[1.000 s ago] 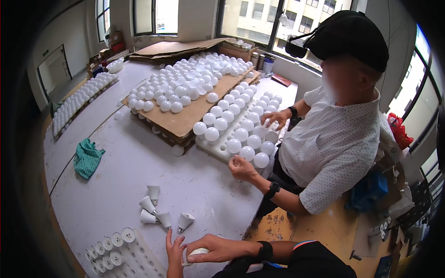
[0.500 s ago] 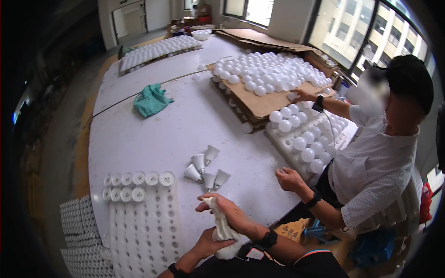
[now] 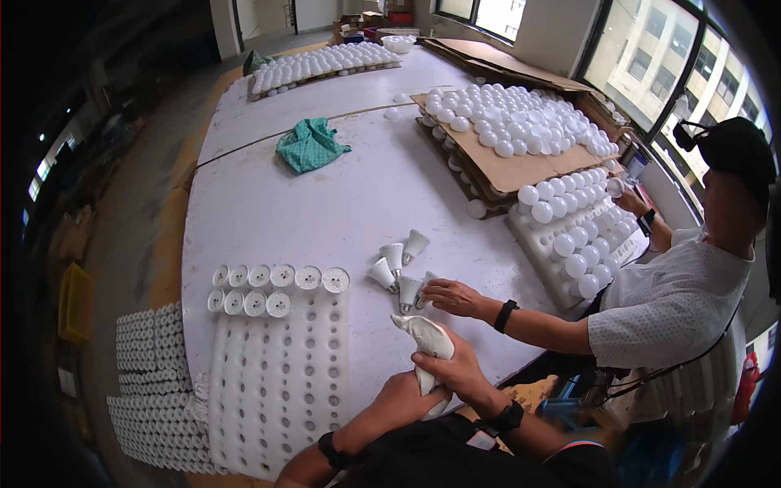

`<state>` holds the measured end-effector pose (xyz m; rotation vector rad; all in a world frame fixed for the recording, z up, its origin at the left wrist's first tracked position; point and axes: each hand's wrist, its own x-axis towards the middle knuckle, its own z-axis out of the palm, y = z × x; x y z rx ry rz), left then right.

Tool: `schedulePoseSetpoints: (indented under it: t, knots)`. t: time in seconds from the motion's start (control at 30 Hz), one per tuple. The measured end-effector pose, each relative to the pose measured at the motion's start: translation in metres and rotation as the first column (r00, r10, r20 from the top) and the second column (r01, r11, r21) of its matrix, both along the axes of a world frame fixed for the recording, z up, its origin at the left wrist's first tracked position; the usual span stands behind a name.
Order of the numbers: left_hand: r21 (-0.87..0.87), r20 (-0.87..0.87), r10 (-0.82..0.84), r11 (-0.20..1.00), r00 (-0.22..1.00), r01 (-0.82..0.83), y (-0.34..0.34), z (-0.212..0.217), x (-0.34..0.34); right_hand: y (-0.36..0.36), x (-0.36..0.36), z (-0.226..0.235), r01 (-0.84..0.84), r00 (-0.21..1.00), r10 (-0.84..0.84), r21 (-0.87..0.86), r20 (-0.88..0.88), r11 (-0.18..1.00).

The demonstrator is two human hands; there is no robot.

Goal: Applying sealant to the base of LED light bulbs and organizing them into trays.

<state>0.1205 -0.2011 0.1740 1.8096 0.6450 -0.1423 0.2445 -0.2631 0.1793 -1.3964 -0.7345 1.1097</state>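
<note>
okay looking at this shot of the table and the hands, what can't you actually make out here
- Left hand, head view: its palm and fingers sit behind the white bundle, so its grip is unclear.
- White bundle, head view: the right hand covers its middle; what it consists of is too blurred to tell.
- Foam tray, head view: its near end is hidden by the forearms.
- Far trays of bulbs, head view: too small to count.

Lighting: bright daylight from windows (image 3: 651, 57) upper right; soft shadows. Fisheye bending, dark vignetted rim (left side heaviest). Centre sharp.
</note>
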Motion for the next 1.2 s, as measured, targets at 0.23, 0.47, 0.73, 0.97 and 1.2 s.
schedulePoseSetpoints:
  t: [0.23,0.47,0.73,0.97,1.2]
  knots:
    - [-0.279,0.471,0.291,0.945,0.833,-0.172,0.034,-0.024,-0.035,-0.001,0.023,0.003,0.038,0.938,0.022,0.168,-0.345,0.985]
    - [-0.672,0.059,0.92,0.324,0.388,-0.666,0.122,-0.124,-0.027,-0.018,0.045,0.014,0.177,0.769,0.06,0.302,-0.637,0.937]
    - [-0.369,0.178,0.932,0.361,0.316,-0.856,0.154,-0.144,0.014,-0.013,0.069,-0.006,0.247,0.533,0.147,0.319,-0.833,0.915]
    - [-0.111,0.388,0.885,0.321,0.256,-0.941,0.171,-0.167,0.031,-0.011,0.084,-0.027,0.132,0.594,0.186,0.323,-0.783,0.937]
    - [-0.089,0.369,0.857,0.419,0.361,-0.903,0.16,-0.159,0.027,-0.012,0.074,-0.035,0.108,0.551,0.21,0.319,-0.807,0.942]
